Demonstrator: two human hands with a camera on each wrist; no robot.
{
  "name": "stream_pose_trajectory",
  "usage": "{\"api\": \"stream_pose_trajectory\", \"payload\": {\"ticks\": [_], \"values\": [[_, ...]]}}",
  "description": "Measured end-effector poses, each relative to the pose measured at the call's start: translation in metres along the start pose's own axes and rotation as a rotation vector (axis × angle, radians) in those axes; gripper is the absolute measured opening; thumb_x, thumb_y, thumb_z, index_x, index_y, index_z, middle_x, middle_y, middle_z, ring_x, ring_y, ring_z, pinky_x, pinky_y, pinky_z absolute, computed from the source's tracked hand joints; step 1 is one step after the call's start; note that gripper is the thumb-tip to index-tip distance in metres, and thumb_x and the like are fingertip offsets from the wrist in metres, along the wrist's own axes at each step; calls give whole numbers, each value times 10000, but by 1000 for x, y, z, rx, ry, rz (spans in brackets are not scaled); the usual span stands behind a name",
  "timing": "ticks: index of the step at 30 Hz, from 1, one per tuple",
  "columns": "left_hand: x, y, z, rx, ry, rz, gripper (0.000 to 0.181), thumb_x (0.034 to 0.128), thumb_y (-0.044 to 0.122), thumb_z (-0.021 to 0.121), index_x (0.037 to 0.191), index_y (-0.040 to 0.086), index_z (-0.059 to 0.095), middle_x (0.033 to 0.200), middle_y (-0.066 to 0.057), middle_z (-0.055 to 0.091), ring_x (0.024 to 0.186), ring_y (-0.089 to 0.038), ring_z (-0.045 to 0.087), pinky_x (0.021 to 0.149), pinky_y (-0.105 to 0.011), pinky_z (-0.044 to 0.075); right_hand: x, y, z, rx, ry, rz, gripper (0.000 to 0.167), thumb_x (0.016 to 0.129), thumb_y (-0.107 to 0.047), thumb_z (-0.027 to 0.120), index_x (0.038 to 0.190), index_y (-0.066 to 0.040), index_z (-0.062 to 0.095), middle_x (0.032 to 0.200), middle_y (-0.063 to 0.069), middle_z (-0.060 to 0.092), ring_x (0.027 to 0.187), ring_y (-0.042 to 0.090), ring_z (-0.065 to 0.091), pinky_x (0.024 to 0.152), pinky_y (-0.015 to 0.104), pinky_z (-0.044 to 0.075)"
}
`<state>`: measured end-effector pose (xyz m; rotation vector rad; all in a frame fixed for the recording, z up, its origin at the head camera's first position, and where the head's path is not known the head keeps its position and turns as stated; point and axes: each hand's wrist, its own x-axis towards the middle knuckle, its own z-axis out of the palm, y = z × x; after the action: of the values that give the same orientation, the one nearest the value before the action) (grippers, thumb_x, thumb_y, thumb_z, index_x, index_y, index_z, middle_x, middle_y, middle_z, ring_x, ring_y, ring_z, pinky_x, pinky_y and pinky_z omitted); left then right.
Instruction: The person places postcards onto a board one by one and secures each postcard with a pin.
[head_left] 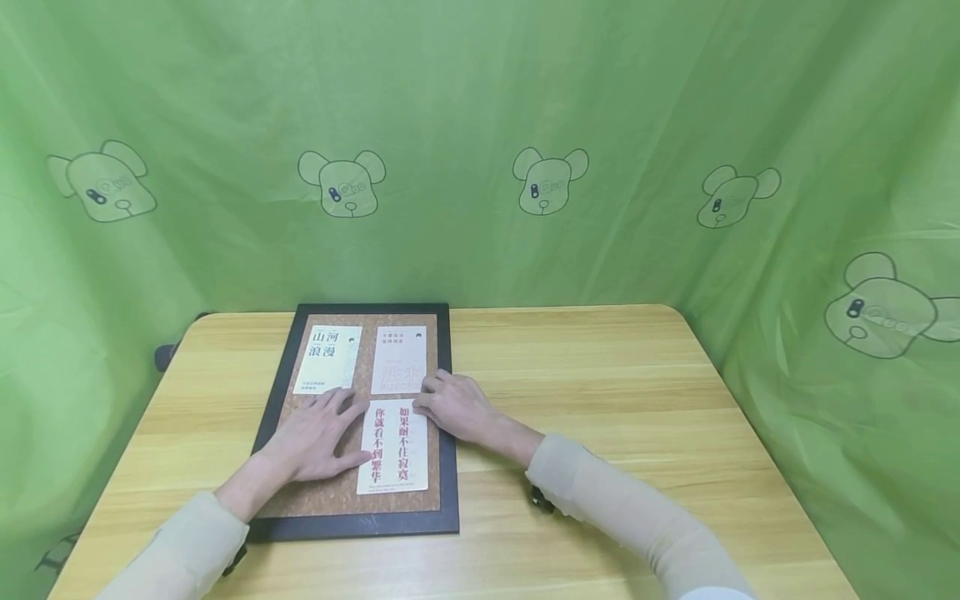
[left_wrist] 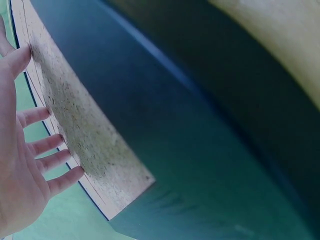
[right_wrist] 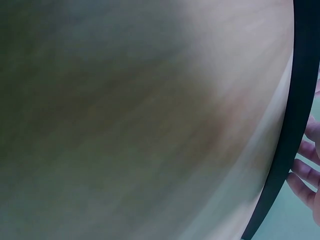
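A cork board point(head_left: 330, 498) in a black frame point(head_left: 375, 524) lies on the table. On its lower right sits a white card point(head_left: 392, 467) with red characters. My left hand point(head_left: 311, 433) rests over the board, fingertips near the card's upper left corner and thumb at its left edge. My right hand point(head_left: 459, 407) reaches across the frame's right side, its fingertips at the card's upper right corner and beside the pale pink card point(head_left: 400, 354). In the left wrist view the left hand point(left_wrist: 20, 165) has its fingers spread. Fingers of the right hand point(right_wrist: 307, 172) show beyond the frame in the right wrist view.
A white card with dark blue characters point(head_left: 327, 358) lies on the board's upper left. The wooden table point(head_left: 600, 375) extends to the right of the board. Green curtains point(head_left: 480, 100) with bear-head drawings hang behind and at both sides.
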<state>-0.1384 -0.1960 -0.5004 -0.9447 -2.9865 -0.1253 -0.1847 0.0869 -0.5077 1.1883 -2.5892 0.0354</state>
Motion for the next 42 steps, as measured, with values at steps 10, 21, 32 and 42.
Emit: {"api": "stream_pose_trajectory", "payload": {"ticks": [10, 21, 32, 42], "values": [[0, 0, 1, 13, 10, 5, 868, 919, 721, 625, 1525, 104, 548, 1500, -215, 567, 1405, -408, 549, 1129, -620, 496, 2, 0, -1, -28, -7, -26, 154, 1010, -303, 687, 996, -254, 833, 967, -47, 757, 847, 121, 627, 666, 210, 542], [-1, 1, 0, 7, 7, -2, 880, 916, 721, 632, 1533, 100, 540, 1503, -210, 566, 1397, -421, 557, 1113, -624, 508, 5, -1, -1, -46, -82, -13, 178, 1032, -289, 650, 1017, -255, 823, 952, -61, 742, 844, 111, 609, 658, 190, 507], [-1, 1, -1, 11, 9, -3, 894, 913, 728, 632, 1544, 103, 529, 1499, -208, 568, 1380, -427, 570, 1096, -620, 523, 7, -2, -2, 4, -90, 33, 165, 1025, -283, 665, 973, -254, 819, 893, -73, 697, 811, 99, 546, 623, 164, 417], [-1, 1, -3, 6, 20, -1, 885, 911, 725, 637, 1532, 102, 543, 1490, -206, 574, 1368, -426, 579, 1093, -620, 525, 6, 0, -4, 22, -114, 34, 180, 1029, -333, 672, 1031, -243, 828, 937, -62, 697, 849, 111, 561, 640, 178, 431]]}}
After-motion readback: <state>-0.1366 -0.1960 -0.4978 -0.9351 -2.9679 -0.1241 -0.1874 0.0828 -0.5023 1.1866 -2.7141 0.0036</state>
